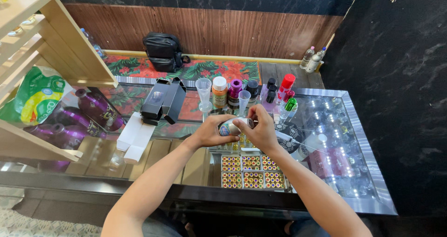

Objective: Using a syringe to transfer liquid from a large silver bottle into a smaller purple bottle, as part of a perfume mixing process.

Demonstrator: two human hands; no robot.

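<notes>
Both forearms reach forward over the glass counter. The left hand curls its fingers around a small bottle, held sideways above the counter; the right hand pinches fingertips together on its cap end.

small bottle: was silvery with blue and red markings
bag: was black
mat: showed red flowers on green leaves
open box: was black
flat cartons: were white
large bottles: were glossy purple
tall cap: was red
small cap: was green
sack: was green and yellow
wall panel: was brown wood grain
</notes>
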